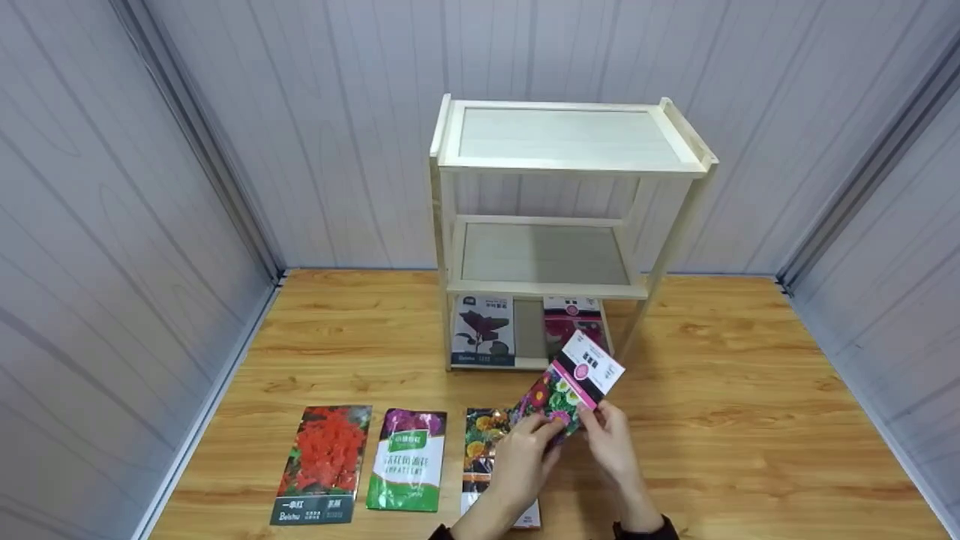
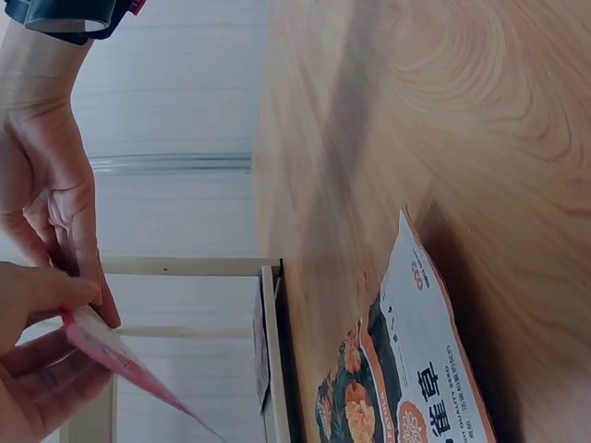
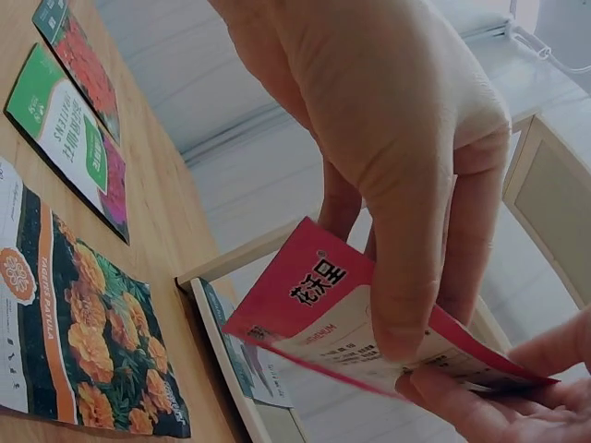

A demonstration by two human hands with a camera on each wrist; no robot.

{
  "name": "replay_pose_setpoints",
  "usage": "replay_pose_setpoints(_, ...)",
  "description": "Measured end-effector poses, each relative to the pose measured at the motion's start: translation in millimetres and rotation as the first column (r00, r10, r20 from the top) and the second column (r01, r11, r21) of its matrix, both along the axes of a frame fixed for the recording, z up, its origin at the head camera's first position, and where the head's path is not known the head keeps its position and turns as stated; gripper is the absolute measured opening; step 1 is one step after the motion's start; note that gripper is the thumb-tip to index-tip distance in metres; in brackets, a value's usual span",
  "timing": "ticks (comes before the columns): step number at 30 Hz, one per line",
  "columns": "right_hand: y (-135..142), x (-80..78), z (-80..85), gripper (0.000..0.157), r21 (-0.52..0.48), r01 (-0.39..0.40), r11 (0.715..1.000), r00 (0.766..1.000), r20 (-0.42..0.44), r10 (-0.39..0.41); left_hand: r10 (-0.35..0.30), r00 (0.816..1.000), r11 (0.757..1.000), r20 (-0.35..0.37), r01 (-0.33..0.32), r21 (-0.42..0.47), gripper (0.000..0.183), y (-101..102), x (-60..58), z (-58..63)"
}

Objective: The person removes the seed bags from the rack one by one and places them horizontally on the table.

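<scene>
Head view: a flower-seed packet [image 1: 566, 386] is held aloft above the near side of the wooden table [image 1: 750, 420], its white top slanting toward one o'clock. The left hand [image 1: 517, 459] grasps its lower part from seven o'clock, thumb and fingers pinching; the right hand [image 1: 611, 439] grips its edge from four o'clock. Both wrist views confirm the two grasps, with the pink-and-white back showing.

Taking the held packet as the dial's centre and the far wall as twelve, an orange marigold packet [image 1: 484, 431] lies on the table at eight o'clock, partly behind the left hand. Farther along lie a green-and-white packet [image 1: 407, 460], also near eight, and a red-flower packet [image 1: 322, 461] between eight and nine.

At twelve stands a pale three-tier rack [image 1: 555, 289]. On its lowest shelf, a dark-leaf packet [image 1: 484, 330] rests at ten o'clock and a pink-flower packet [image 1: 571, 319] at twelve, the latter's lower part overlapped by the held one. Behind the rack rises a pale panelled wall [image 1: 360, 135].
</scene>
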State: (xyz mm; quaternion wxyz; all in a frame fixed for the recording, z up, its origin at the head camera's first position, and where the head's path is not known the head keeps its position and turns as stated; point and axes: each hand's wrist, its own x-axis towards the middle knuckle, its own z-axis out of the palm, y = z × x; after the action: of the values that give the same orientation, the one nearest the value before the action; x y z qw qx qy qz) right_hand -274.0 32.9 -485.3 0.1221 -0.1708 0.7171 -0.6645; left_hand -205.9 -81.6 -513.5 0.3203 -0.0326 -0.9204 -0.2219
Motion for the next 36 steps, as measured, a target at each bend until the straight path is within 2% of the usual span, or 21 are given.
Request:
replay_pose_setpoints(4, 0.0, -0.6, -2.2, 0.028, -0.021, -0.005, 1.0, 0.999, 0.054, 0.006, -0.028, 0.997, 1.0, 0.077, 0.028, 0.002, 0.034, 0.4, 0.4, 2.1)
replay_pose_setpoints(8, 3.0, -1.9, -2.6, 0.03, -0.053, -0.035, 0.998, 0.998, 0.052, 0.037, -0.092, 0.973, 0.994, 0.21, 0.076, 0.083, 0.039, -1.5, 1.2, 7.3)
replay_pose_setpoints(11, 6.2, -3.0, -1.8, 0.031, -0.076, -0.052, 0.996, 0.997, 0.053, 0.057, -0.119, 0.961, 0.986, 0.251, 0.084, 0.145, 0.04, -5.0, 0.8, 10.3)
replay_pose_setpoints(14, 9.1, -3.7, -0.7, 0.031, -0.069, -0.054, 0.996, 0.996, 0.064, 0.059, -0.096, 0.973, 0.983, 0.211, 0.059, 0.174, 0.042, -10.3, -0.8, 11.7)
replay_pose_setpoints(19, 13.6, -4.8, 1.2, 0.031, -0.043, -0.041, 0.998, 0.996, 0.073, 0.044, -0.004, 0.987, 0.965, 0.16, -0.038, 0.26, 0.051, -20.1, -4.0, 14.3)
replay_pose_setpoints(23, 16.6, -6.0, 1.6, 0.031, -0.05, -0.031, 0.998, 0.995, 0.094, 0.035, 0.058, 0.977, 0.94, 0.207, -0.123, 0.317, 0.06, -27.2, -4.2, 14.3)
replay_pose_setpoints(28, 19.2, -7.0, 0.9, 0.031, -0.085, -0.026, 0.996, 0.991, 0.129, 0.037, 0.041, 0.946, 0.899, 0.321, -0.175, 0.402, 0.067, -33.9, -2.7, 7.7)
replay_pose_setpoints(32, 19.9, -7.0, 1.4, 0.031, -0.114, -0.013, 0.993, 0.989, 0.143, 0.029, -0.021, 0.943, 0.854, 0.333, -0.157, 0.496, 0.066, -39.0, -1.7, 0.6)
replay_pose_setpoints(33, 20.1, -6.9, 1.8, 0.031, -0.116, -0.01, 0.993, 0.989, 0.145, 0.027, -0.039, 0.944, 0.838, 0.327, -0.147, 0.526, 0.064, -40.3, -1.2, -0.3)
replay_pose_setpoints(36, 20.8, -7.2, 2.8, 0.031, -0.114, 0.004, 0.994, 0.987, 0.158, 0.014, -0.12, 0.948, 0.758, 0.296, -0.105, 0.644, 0.055, -43.8, 0.2, -2.1)
